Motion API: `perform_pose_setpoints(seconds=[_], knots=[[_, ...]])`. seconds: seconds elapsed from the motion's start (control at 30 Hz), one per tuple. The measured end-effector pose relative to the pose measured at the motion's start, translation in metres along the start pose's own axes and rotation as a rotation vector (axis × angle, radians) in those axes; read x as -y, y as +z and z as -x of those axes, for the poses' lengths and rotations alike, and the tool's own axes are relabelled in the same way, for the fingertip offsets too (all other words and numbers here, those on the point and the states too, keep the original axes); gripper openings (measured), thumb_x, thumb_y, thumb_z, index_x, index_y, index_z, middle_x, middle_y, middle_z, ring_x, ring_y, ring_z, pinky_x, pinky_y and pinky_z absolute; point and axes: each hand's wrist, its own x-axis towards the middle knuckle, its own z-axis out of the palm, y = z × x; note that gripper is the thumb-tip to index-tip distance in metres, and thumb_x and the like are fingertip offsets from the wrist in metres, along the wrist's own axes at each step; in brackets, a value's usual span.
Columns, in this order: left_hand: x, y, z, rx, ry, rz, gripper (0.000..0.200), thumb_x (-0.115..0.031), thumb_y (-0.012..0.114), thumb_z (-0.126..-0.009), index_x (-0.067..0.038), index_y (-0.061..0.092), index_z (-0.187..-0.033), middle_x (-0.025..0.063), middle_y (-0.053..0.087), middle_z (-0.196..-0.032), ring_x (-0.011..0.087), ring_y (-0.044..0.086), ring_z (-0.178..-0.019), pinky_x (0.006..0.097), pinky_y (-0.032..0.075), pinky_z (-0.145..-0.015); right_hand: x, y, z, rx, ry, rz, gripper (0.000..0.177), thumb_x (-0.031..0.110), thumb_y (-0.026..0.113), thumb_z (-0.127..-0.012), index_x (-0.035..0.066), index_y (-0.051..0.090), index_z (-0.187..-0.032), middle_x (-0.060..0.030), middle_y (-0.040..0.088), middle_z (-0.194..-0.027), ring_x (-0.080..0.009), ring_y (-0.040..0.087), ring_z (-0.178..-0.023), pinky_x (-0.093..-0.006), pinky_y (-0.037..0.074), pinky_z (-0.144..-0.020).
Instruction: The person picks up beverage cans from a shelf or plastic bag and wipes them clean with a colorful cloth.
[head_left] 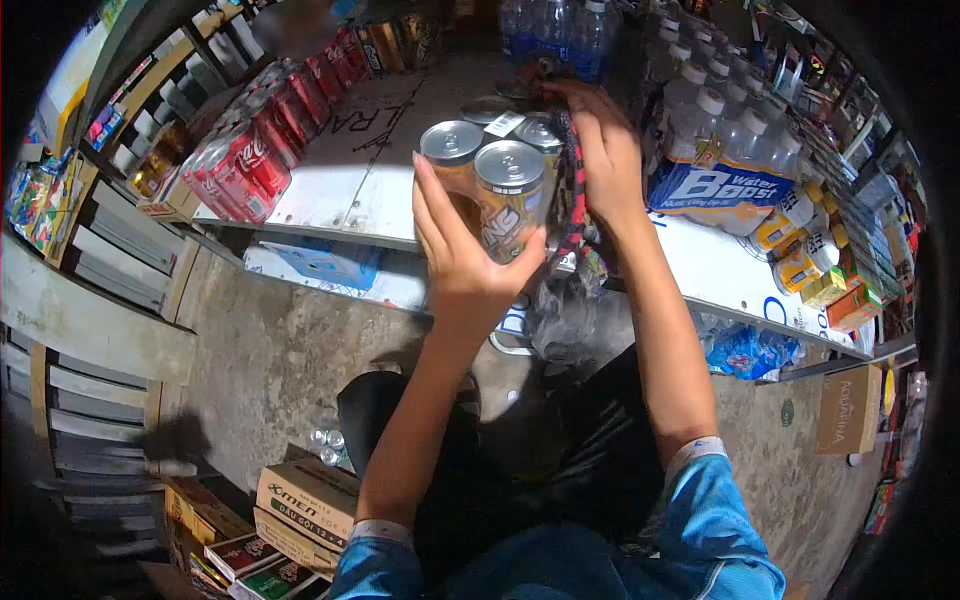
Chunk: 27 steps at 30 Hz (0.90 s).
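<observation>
On the shelf (345, 205), the Coca-Cola cans (250, 165) are at left; the Water Boost bottles (725, 150) are at right. Below at left, the X-Men carton (308, 500) is on the floor (270, 370).

From my end I see a blue top (560, 572) at six o'clock; its left sleeve (378, 565) at seven and right sleeve (725, 530) between four and five, both pale-cuffed; black legwear (450, 490) at six; left hand (470, 265) and right hand (603, 155) bare.
</observation>
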Motion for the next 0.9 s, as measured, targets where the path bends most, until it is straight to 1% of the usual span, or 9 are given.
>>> perform_pose_setpoints(seconds=[0.07,0.27,0.4,0.43,0.53,0.63,0.73,0.83,0.9], knots=[[-0.004,0.004,-0.001,-0.033,-0.008,-0.016,0.123,-0.025,0.086,-0.075,0.012,0.007,-0.161,0.0376,0.024,-0.159,0.0528,0.031,-0.146,0.0539,0.027,-0.122,0.015,0.003,0.015,0.048,0.143,-0.037,0.033,0.022,0.052,-0.104,0.000,0.074,-0.114,-0.0143,0.075,-0.116,-0.0316,0.069,-0.113,-0.0388,0.047,-0.105],[0.012,0.012,-0.002,-0.090,0.151,-0.225,0.120,-0.021,0.086,-0.070,0.012,0.014,-0.159,0.0351,0.034,-0.151,0.0528,0.041,-0.136,0.0549,0.033,-0.118,0.045,0.012,0.024,0.100,-0.455,0.016,0.018,0.021,0.068,-0.095,0.009,0.078,-0.104,-0.0121,0.075,-0.105,-0.0310,0.071,-0.099,-0.0428,0.053,-0.092],[-0.007,0.001,-0.010,-0.091,-0.020,-0.058,0.127,-0.022,0.089,-0.064,0.008,0.013,-0.161,0.0322,0.038,-0.146,0.0500,0.044,-0.134,0.0532,0.035,-0.116,0.013,0.009,0.009,-0.174,0.053,-0.012,0.036,0.031,0.056,-0.104,0.003,0.078,-0.102,-0.0175,0.074,-0.089,-0.0318,0.073,-0.084,-0.0410,0.055,-0.078],[-0.007,-0.001,-0.011,-0.071,-0.035,-0.055,0.127,-0.022,0.089,-0.064,0.008,0.013,-0.161,0.0321,0.039,-0.146,0.0499,0.044,-0.134,0.0530,0.036,-0.116,0.020,0.000,0.014,0.026,0.333,0.124,0.036,0.031,0.056,-0.104,0.002,0.077,-0.099,-0.0175,0.074,-0.085,-0.0329,0.073,-0.082,-0.0426,0.055,-0.077],[0.009,-0.005,-0.017,-0.046,-0.024,-0.037,0.127,-0.022,0.090,-0.063,0.008,0.015,-0.160,0.0314,0.041,-0.145,0.0497,0.047,-0.132,0.0518,0.039,-0.114,0.048,0.018,0.025,-0.008,-0.408,0.167,0.028,0.031,0.064,-0.096,0.009,0.075,-0.108,-0.0131,0.074,-0.104,-0.0318,0.070,-0.100,-0.0457,0.052,-0.092],[0.020,-0.010,-0.022,-0.028,0.156,0.078,0.126,-0.019,0.093,-0.062,0.006,0.019,-0.161,0.0299,0.043,-0.144,0.0467,0.050,-0.131,0.0483,0.042,-0.112,0.042,0.018,0.024,0.092,-0.484,0.071,0.031,0.035,0.065,-0.093,0.011,0.074,-0.111,-0.0115,0.073,-0.111,-0.0311,0.067,-0.106,-0.0465,0.049,-0.098],[0.014,-0.019,-0.023,0.078,-0.004,0.205,0.126,-0.014,0.093,-0.064,0.004,0.016,-0.162,0.0246,0.038,-0.152,0.0340,0.046,-0.140,0.0446,0.038,-0.119,0.009,0.002,0.023,-0.010,0.140,0.159,0.034,0.035,0.054,-0.104,0.009,0.074,-0.109,-0.0138,0.073,-0.105,-0.0324,0.067,-0.101,-0.0475,0.049,-0.091],[0.025,-0.015,-0.026,0.034,0.055,0.199,0.125,-0.014,0.091,-0.060,0.006,0.020,-0.160,0.0276,0.044,-0.142,0.0436,0.052,-0.129,0.0469,0.043,-0.113,0.014,0.002,0.029,0.014,0.364,0.204,0.036,0.033,0.047,-0.107,0.009,0.073,-0.112,-0.0155,0.072,-0.114,-0.0332,0.065,-0.109,-0.0486,0.047,-0.092],[0.029,-0.017,-0.027,0.054,0.062,0.191,0.125,-0.015,0.092,-0.060,0.006,0.020,-0.160,0.0268,0.045,-0.141,0.0428,0.052,-0.130,0.0465,0.042,-0.113,0.035,0.025,0.039,-0.148,-0.230,0.304,0.032,0.031,0.053,-0.104,0.009,0.072,-0.117,-0.0166,0.068,-0.122,-0.0335,0.061,-0.109,-0.0494,0.042,-0.091]])
